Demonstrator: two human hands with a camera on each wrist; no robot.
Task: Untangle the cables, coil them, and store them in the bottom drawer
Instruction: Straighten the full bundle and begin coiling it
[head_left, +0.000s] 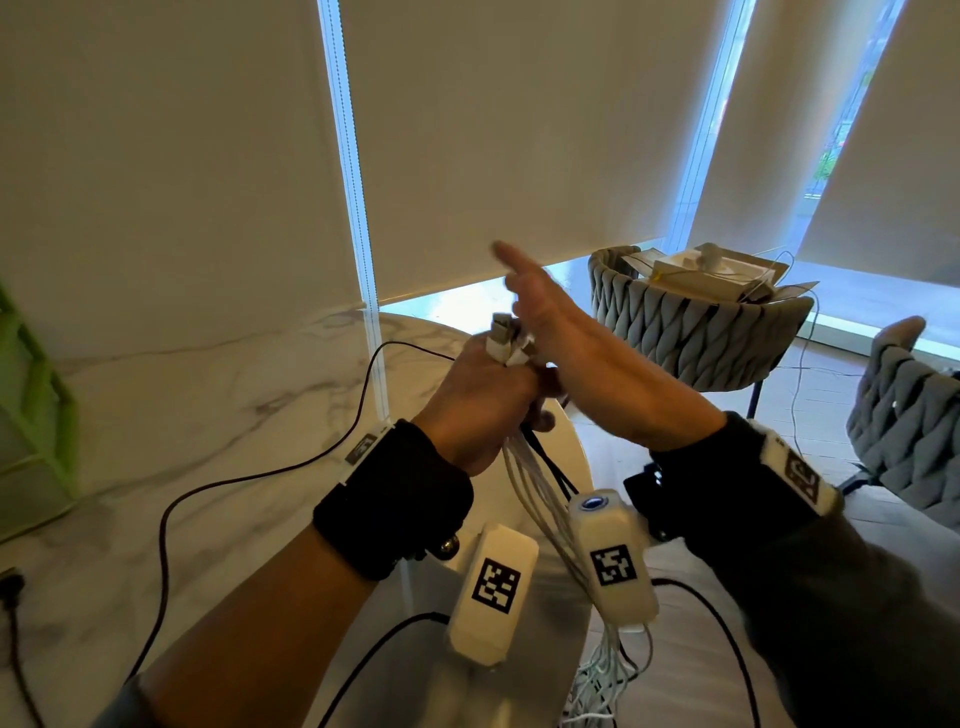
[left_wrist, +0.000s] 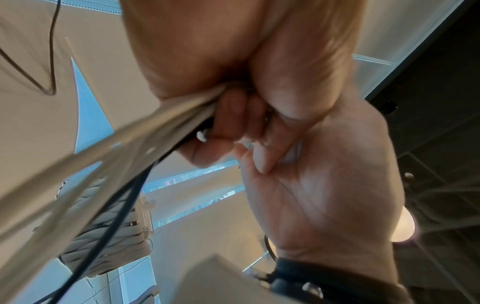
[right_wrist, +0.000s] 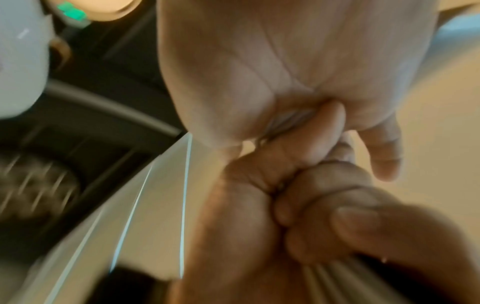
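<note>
Nearest the head camera, two white marker-tagged wrist units (head_left: 492, 584) strapped on dark cuffs, with a loose white tangle (head_left: 605, 686) hanging past the table edge below them. Just above, the cable bundle (head_left: 535, 483): several white leads and a black one, rising from that tangle into the left hand (head_left: 483, 395). Left hand closed in a fist round the bundle, fingers and thumb curled tight, seen plainly from the left wrist view (left_wrist: 233, 72), where the white leads (left_wrist: 109, 156) fan out of the fist towards the camera. White plug ends (head_left: 506, 340) poking out of the top of the fist. Right hand (head_left: 571, 332) laid against the left from the right side, touching it, palm flat and fingers straight, index finger pointing up and away; nothing plainly held by it; from the right wrist view (right_wrist: 298, 72), an open palm pressed on the left knuckles. Below and to the left, a marble-patterned table (head_left: 208, 405) with a thin dark cord (head_left: 171, 514) looping across it. At the far left edge, a green drawer unit (head_left: 31, 410), only partly in view. Beyond the table, a grey woven chair (head_left: 691, 332) with an open box (head_left: 711, 275) on its seat, and a second woven chair (head_left: 909, 431) at the right. Farthest back, pale roller blinds (head_left: 493, 145) over the windows.
</note>
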